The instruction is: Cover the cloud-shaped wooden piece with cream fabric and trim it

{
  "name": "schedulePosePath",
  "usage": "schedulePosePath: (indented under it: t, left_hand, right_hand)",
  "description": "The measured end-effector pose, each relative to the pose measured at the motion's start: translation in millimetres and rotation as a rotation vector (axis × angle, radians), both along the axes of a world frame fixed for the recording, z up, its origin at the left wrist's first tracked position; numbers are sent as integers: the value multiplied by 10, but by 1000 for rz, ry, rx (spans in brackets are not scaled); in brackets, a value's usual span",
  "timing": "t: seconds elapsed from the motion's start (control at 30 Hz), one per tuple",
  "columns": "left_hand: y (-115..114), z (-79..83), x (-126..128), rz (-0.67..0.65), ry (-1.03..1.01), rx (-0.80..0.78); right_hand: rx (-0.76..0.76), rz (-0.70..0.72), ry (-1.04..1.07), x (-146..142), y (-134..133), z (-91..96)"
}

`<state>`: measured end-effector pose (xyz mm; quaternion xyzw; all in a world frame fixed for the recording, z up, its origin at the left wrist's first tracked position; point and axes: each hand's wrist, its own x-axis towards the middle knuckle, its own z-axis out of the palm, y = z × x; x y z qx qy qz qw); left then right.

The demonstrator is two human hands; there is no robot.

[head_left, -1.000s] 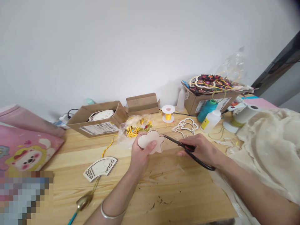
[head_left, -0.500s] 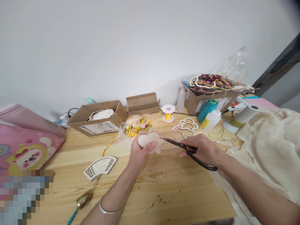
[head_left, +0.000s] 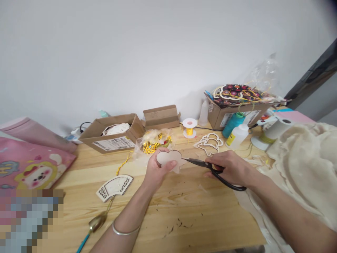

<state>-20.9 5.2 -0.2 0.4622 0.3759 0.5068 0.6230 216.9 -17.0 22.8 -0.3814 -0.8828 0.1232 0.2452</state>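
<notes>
My left hand [head_left: 158, 168] grips a pale cloud-shaped piece [head_left: 168, 158], thumb across its front and fingers behind. A dark brown line runs along its scalloped edge, and lighter material sticks out at its lower right. My right hand [head_left: 229, 167] is closed round the handles of black scissors [head_left: 217, 172]. The scissor tips point left and meet the right edge of the piece; the blades look nearly together. Behind the scissors lie thin wooden cut-out frames [head_left: 210, 144]. Left of my left arm rests a fan-shaped wooden ornament [head_left: 115, 187] with yellow cord and a tassel.
Along the wall stand an open cardboard box [head_left: 113, 133], a smaller box [head_left: 162, 117], a spool of yellow thread [head_left: 189, 128] and a filled box [head_left: 237, 109]. A teal thread cone [head_left: 233, 124] and a glue bottle [head_left: 238, 136] stand right. Cream cloth [head_left: 302, 168] covers the right side.
The view has shifted slightly. The scissors remain at the right edge of the cloud-shaped piece, their blades a little closer together. Both hands keep their holds.
</notes>
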Motion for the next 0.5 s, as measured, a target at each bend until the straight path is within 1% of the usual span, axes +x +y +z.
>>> schedulePosePath:
  t: [0.3,0.5]
  left_hand:
    - [13,4,-16,12,15,-3]
    - [29,-8,-31,22,40,0]
  right_hand:
    - [-158,-21,-47,18,-1,65]
    - [-183,-36,-47,8,3,73]
